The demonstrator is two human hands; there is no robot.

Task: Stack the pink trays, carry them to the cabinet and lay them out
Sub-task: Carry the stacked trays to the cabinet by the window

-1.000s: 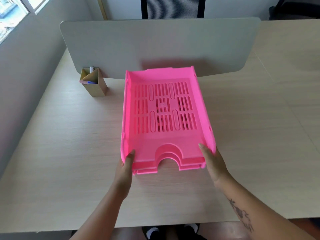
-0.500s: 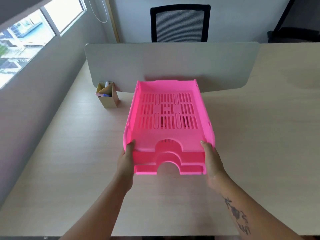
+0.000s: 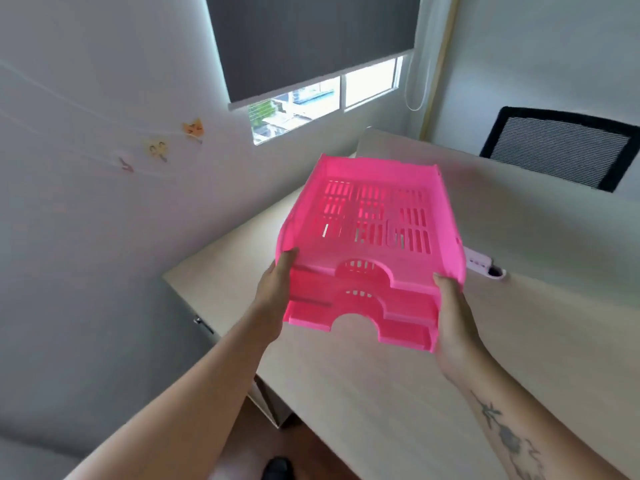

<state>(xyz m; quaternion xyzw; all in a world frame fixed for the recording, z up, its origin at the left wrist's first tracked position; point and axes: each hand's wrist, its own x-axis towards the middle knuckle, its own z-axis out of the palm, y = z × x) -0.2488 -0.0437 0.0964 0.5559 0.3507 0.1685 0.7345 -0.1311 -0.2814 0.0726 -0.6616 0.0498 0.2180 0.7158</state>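
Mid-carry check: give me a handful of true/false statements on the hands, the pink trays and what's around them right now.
1. Both hands hold the tray stack. True: left hand and right hand grip the pink trays at their near corners.
2. The stack rests flat on the desk. False: it is lifted above the desk.
3. The window blind is only partly lowered. True.
4. The trays hold papers. False: the top tray is empty.
5. An office chair stands behind the desk. True.
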